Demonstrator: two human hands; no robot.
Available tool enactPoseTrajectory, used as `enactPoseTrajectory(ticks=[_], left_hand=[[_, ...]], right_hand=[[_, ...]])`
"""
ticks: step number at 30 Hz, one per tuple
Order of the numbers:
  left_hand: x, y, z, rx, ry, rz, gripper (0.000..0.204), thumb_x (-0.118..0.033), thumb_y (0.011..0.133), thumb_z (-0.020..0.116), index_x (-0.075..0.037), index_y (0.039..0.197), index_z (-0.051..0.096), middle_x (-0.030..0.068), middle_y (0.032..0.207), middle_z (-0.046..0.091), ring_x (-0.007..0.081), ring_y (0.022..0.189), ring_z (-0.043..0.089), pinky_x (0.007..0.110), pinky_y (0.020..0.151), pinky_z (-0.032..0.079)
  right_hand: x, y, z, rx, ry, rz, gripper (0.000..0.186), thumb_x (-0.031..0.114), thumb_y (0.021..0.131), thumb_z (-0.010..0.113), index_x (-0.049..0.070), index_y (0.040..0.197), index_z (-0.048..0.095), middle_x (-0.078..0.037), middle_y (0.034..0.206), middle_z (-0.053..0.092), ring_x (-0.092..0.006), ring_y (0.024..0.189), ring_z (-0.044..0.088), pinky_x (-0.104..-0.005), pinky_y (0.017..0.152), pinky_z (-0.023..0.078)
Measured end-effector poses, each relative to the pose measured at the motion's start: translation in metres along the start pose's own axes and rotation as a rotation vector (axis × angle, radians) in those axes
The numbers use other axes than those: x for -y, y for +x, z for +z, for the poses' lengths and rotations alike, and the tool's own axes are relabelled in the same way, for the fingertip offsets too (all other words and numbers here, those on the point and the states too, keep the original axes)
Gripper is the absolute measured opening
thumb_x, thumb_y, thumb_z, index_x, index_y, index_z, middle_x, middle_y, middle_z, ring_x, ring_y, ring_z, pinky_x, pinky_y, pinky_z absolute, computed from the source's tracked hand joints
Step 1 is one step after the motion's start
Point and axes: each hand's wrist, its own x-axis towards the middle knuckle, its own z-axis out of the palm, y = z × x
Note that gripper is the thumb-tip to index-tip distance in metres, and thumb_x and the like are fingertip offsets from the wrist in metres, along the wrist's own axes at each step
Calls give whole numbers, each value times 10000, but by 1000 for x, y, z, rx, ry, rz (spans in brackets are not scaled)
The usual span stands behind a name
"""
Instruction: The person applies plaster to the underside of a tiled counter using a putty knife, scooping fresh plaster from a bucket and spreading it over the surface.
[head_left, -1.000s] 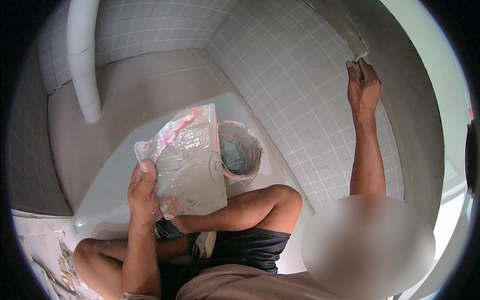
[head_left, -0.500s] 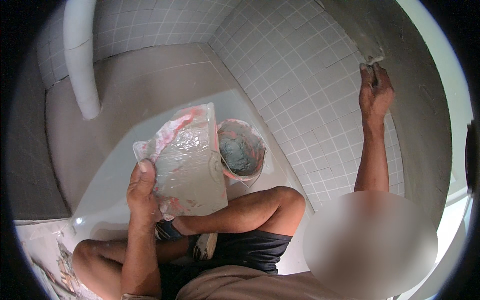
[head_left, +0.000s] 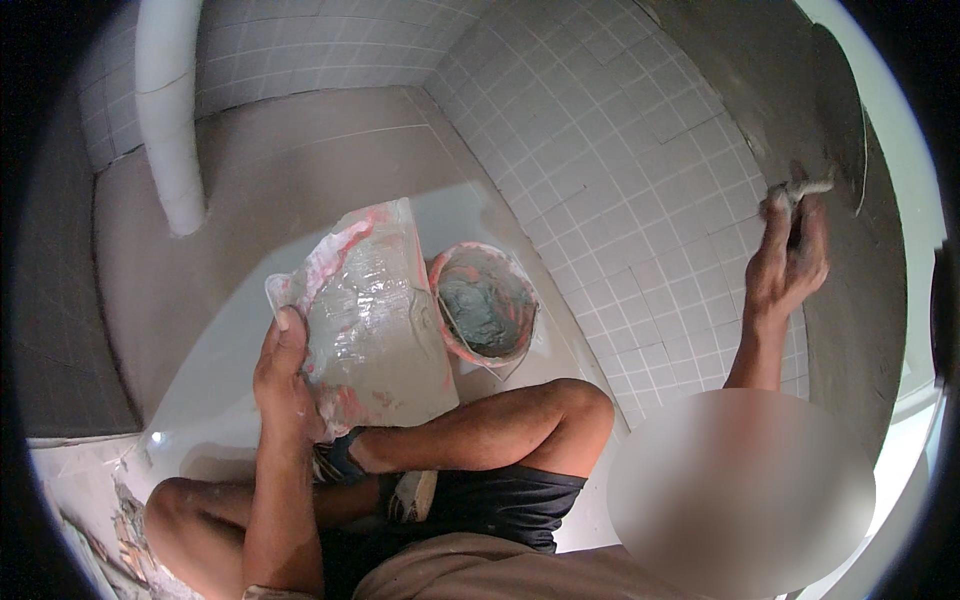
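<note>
My left hand (head_left: 285,370) grips the lower left edge of a flat board (head_left: 375,310). Wet grey plaster coats the board, with white and red smears along its edge. Out at the right, my right hand (head_left: 790,250) is closed on a narrow, pale, plaster-crusted tool (head_left: 808,187) close to the wall's grey plaster band (head_left: 850,320). The tool's working end is hard to make out against the plaster. Just right of the board, a red-smeared bucket (head_left: 487,300) with a wire handle holds grey-green plaster.
Small grey tiles cover the right wall (head_left: 620,210) up to the plastered band. A white pipe (head_left: 168,120) rises from the floor at the back left. My crossed legs (head_left: 500,425) are in front of the bucket. Broken debris (head_left: 135,525) lies at the lower left.
My right hand has moved down and to the right along the wall with its tool. The board in my left hand has tilted slightly to the left.
</note>
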Motion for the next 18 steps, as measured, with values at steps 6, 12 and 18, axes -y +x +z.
enactPoseTrajectory(ticks=[6, 12, 18], left_hand=[[18, 2, 3, -46, -134, -17, 584, -477, 1021, 544, -12, 1374, 544, 148, 1283, 639, 277, 1152, 630, 412, 1033, 479], [4, -14, 17, 37, -248, -49, 585, -488, 1037, 492, -11, 1374, 525, 172, 1278, 628, 312, 1138, 641, 455, 980, 535], [3, -12, 15, 43, -266, -1, 572, -448, 1056, 470, -28, 1444, 462, 155, 1367, 572, 299, 1215, 593, 460, 1033, 500]], right_hand=[[21, -106, -17, 512, 414, 43, 332, 85, 897, 651, -31, 1207, 666, -167, 849, 623, -223, 743, 600, -343, 692, 489], [31, -182, -23, 661, 641, -122, 323, 22, 780, 675, -67, 1090, 661, -189, 853, 592, -335, 714, 589, -386, 656, 493], [33, -213, -11, 657, 709, -351, 399, 11, 626, 689, -50, 1020, 661, -186, 923, 621, -364, 779, 613, -458, 676, 509]])
